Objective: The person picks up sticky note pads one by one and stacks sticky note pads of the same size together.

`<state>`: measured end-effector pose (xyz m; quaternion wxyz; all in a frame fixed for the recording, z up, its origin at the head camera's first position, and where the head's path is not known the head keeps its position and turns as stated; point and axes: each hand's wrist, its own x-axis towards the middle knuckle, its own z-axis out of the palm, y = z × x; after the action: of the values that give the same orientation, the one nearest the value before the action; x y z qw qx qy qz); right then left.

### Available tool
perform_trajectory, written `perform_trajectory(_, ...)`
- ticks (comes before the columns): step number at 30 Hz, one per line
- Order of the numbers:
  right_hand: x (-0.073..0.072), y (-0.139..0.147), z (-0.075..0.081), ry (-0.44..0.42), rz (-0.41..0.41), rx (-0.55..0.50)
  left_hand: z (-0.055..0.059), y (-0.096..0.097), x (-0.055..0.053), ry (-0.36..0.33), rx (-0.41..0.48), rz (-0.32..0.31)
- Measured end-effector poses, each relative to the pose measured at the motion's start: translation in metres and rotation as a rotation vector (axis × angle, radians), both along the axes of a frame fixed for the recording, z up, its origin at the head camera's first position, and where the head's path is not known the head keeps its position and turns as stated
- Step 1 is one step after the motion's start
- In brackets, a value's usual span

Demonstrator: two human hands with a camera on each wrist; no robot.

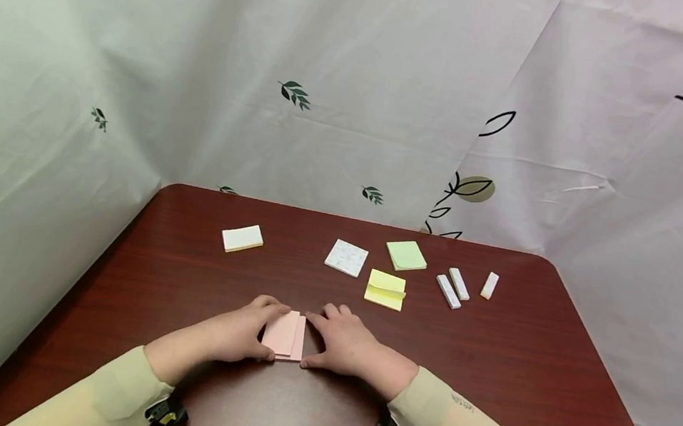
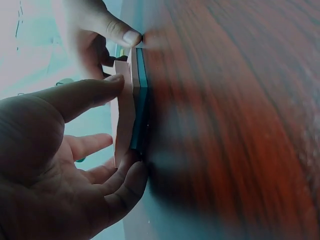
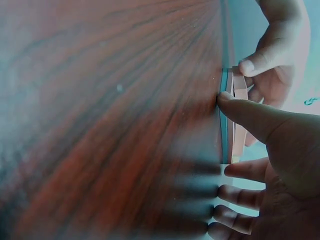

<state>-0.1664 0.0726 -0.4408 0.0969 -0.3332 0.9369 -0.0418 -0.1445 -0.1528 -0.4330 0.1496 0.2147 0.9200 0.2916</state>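
Observation:
A pink sticky-note pad [image 1: 280,332] lies on top of another pink pad [image 1: 299,340] near the table's middle, shifted left so a strip of the lower one shows. My left hand [image 1: 245,330] grips the upper pad, thumb at its near edge and fingers at its far edge. In the left wrist view a blue-green layer [image 2: 142,75] shows under the pink ones. My right hand [image 1: 350,344] holds the lower pad's right end between thumb and index finger. Its other fingers [image 3: 235,195] rest spread against the tabletop beyond the stack.
On the dark red table [image 1: 263,411], farther back, lie a white pad [image 1: 242,237], a patterned white pad [image 1: 346,257], a green pad [image 1: 406,255] and a yellow pad [image 1: 384,298] with a raised flap. Narrow white blocks [image 1: 448,292] lie right. A pale curtain [image 1: 361,64] hangs behind.

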Motion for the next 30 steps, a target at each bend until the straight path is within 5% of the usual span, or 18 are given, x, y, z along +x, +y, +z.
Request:
perform_trajectory(10,0.000,0.000,-0.001,0.017,-0.004,0.001,0.000,0.010,0.004,0.079,-0.088,0.005)
perform_trajectory(30,0.001,0.000,-0.001,0.013,-0.017,0.008,0.002,0.018,0.007,0.112,-0.146,0.024)
